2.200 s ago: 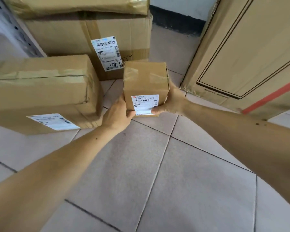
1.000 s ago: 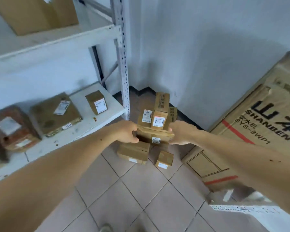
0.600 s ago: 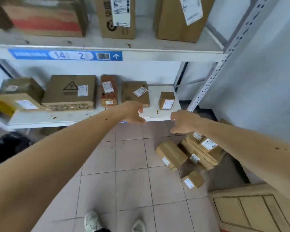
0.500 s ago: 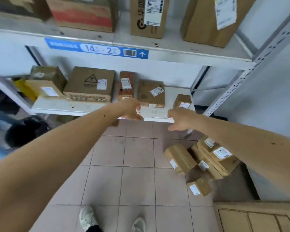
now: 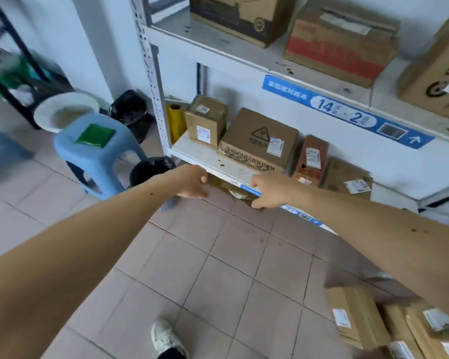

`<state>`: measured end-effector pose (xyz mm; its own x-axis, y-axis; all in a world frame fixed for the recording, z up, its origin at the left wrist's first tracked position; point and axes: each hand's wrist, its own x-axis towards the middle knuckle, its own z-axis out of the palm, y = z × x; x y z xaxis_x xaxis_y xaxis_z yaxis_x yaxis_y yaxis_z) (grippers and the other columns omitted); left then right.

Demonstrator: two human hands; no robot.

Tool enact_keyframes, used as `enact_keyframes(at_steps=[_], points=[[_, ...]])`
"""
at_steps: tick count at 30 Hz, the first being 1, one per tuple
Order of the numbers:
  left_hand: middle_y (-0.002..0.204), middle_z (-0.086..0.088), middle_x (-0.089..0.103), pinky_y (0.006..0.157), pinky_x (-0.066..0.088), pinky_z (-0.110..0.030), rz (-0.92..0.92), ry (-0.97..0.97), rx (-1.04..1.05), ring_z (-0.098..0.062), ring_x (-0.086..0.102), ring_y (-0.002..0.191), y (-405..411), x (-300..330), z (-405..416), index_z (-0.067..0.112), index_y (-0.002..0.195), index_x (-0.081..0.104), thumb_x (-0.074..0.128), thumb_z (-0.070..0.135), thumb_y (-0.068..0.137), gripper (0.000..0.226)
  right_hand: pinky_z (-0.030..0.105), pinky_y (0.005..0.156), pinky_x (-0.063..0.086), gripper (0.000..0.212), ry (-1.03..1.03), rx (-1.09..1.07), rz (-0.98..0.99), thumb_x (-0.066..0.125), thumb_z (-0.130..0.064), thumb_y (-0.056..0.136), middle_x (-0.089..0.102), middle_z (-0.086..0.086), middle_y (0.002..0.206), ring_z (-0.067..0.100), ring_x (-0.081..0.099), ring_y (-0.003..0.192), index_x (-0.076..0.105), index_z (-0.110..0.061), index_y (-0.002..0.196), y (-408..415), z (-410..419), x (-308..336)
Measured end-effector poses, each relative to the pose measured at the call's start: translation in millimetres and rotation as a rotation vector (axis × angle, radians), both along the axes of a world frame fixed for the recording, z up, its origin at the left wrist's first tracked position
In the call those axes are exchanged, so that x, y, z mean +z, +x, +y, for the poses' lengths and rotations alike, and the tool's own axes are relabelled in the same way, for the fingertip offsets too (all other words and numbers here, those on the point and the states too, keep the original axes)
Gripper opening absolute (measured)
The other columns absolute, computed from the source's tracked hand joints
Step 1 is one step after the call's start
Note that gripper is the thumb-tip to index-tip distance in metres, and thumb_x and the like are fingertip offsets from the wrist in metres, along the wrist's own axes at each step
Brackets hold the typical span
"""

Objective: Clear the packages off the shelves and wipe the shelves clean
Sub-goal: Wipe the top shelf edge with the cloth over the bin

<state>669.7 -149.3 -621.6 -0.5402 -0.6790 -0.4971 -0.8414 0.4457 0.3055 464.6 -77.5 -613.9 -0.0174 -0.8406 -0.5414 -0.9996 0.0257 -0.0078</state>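
My left hand [image 5: 192, 183] and my right hand [image 5: 267, 190] hover empty, fingers loosely curled, just in front of the lower shelf's [image 5: 205, 158] front edge. On that shelf stand a small taped box [image 5: 206, 120], a large flat box with a warning triangle [image 5: 259, 141], a red-brown box [image 5: 311, 159] and a brown package [image 5: 347, 180]. The upper shelf [image 5: 270, 66] carries a dark printed box [image 5: 241, 14], a red-and-white box [image 5: 340, 37] and another carton [image 5: 436, 73]. Removed packages [image 5: 360, 317] lie piled on the floor at lower right. A brown parcel [image 5: 233, 190] shows under the shelf between my hands.
A blue plastic stool [image 5: 96, 151] with a green cloth on top stands left of the rack, next to a white basin [image 5: 65, 112]. Black bags [image 5: 132, 110] sit by the rack's upright. A yellow roll [image 5: 175, 117] leans at the shelf's left end. My shoe [image 5: 163, 338] is on the tiles.
I set the small box on the floor pile and let go. The view swung left along the rack; both empty hands now sit at the lower shelf's left part.
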Motion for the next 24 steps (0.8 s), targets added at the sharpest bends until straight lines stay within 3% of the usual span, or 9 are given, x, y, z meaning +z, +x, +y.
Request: enact_keyframes(at_steps=[8, 10, 14, 19, 24], points=[[0.116, -0.005, 0.067, 0.092, 0.051, -0.036, -0.036, 0.054, 0.169, -0.025, 0.061, 0.107, 131, -45, -107, 0.015, 0.13, 0.056, 0.061, 0.039, 0.092, 0.045, 0.037, 0.089, 0.048, 0.054, 0.014, 0.057, -0.085, 0.066, -0.033, 0.089, 0.051, 0.01, 0.129, 0.028, 0.052, 0.115, 0.047, -0.011, 0.135, 116, -143, -42], [0.117, -0.003, 0.065, 0.091, 0.052, -0.038, -0.038, 0.055, 0.231, -0.025, 0.059, 0.106, 161, -62, -136, 0.017, 0.129, 0.055, 0.063, 0.04, 0.09, 0.046, 0.041, 0.094, 0.047, 0.056, 0.005, 0.086, -0.101, 0.066, -0.034, 0.089, 0.051, 0.01, 0.131, 0.029, 0.05, 0.119, 0.045, -0.011, 0.136, 140, -180, -57], [0.123, 0.0, 0.061, 0.091, 0.05, -0.037, -0.063, 0.068, 0.318, -0.024, 0.056, 0.111, 212, -92, -193, 0.018, 0.13, 0.054, 0.063, 0.039, 0.089, 0.046, 0.04, 0.091, 0.047, 0.064, -0.004, 0.156, -0.148, 0.067, -0.035, 0.089, 0.051, 0.011, 0.134, 0.031, 0.051, 0.121, 0.037, -0.011, 0.14, 182, -258, -82], [0.123, 0.0, 0.063, 0.093, 0.049, -0.036, -0.063, 0.133, 0.438, -0.022, 0.057, 0.112, 265, -132, -274, 0.015, 0.128, 0.055, 0.062, 0.037, 0.091, 0.044, 0.041, 0.09, 0.047, 0.057, -0.007, 0.231, -0.198, 0.065, -0.036, 0.091, 0.053, 0.012, 0.134, 0.033, 0.053, 0.119, 0.041, -0.01, 0.135, 230, -368, -120], [0.125, 0.0, 0.061, 0.095, 0.048, -0.035, -0.026, 0.182, 0.528, -0.021, 0.056, 0.114, 305, -181, -339, 0.016, 0.131, 0.054, 0.062, 0.036, 0.092, 0.044, 0.045, 0.099, 0.046, 0.059, 0.001, 0.31, -0.273, 0.069, -0.039, 0.089, 0.054, 0.012, 0.134, 0.031, 0.053, 0.123, 0.047, -0.009, 0.135, 283, -464, -170]])
